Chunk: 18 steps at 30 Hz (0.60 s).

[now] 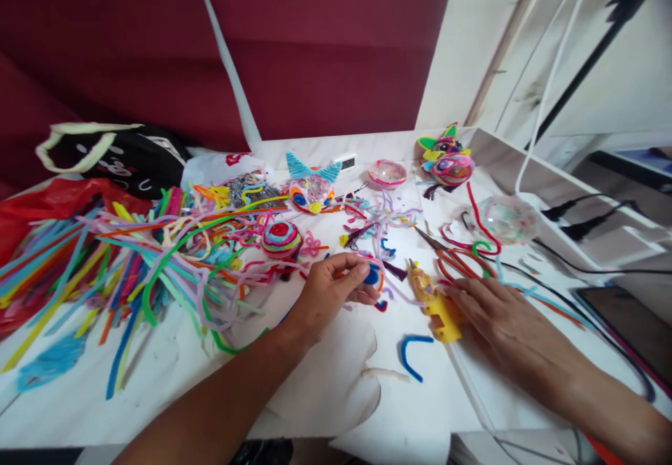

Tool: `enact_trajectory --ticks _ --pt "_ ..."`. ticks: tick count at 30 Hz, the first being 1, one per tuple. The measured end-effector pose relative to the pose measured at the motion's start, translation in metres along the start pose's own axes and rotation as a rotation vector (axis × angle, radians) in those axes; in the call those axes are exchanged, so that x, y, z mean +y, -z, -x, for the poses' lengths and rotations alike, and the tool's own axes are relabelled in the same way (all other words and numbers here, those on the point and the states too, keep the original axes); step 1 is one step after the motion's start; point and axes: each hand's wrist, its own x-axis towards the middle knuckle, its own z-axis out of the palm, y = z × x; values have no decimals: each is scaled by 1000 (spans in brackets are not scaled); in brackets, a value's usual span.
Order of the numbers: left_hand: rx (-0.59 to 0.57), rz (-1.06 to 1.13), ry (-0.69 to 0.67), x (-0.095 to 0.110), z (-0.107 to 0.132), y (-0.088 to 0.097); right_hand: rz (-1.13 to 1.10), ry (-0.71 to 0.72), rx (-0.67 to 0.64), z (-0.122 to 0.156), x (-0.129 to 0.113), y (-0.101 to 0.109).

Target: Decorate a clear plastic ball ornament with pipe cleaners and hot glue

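My left hand (336,286) is closed in a pinch on a small round pipe-cleaner coil (374,276), blue in the middle with an orange and pale edge. Lower right, my right hand (488,318) lies palm down over the handle side of a yellow glue gun (433,304), whose nozzle points away from me. Its fingers are bent against the gun; the thumb is hidden. Just beyond those fingers are orange-handled scissors (462,258), blades pointing left. A bent blue pipe cleaner (412,356) lies on the white table in front of me.
Loose pipe cleaners (157,262) heap across the left side. A clear ball with blue ears (313,188), a striped coiled ball (282,239), a clear bowl (387,174) and a colourful figure (446,157) stand behind. To the right are a clear dome (507,218), black cables and a phone (624,328).
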Motion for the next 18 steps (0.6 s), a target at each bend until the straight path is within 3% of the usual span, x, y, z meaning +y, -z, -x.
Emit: enact_trajectory --ticks 6,12,18 --pt "13 122 57 2 4 1 32 43 11 -6 7 -6" --pt "9 175 81 4 3 1 -187 15 -63 -7 11 -2" --pt "31 216 88 4 1 2 -488 -109 -58 -4 16 21"
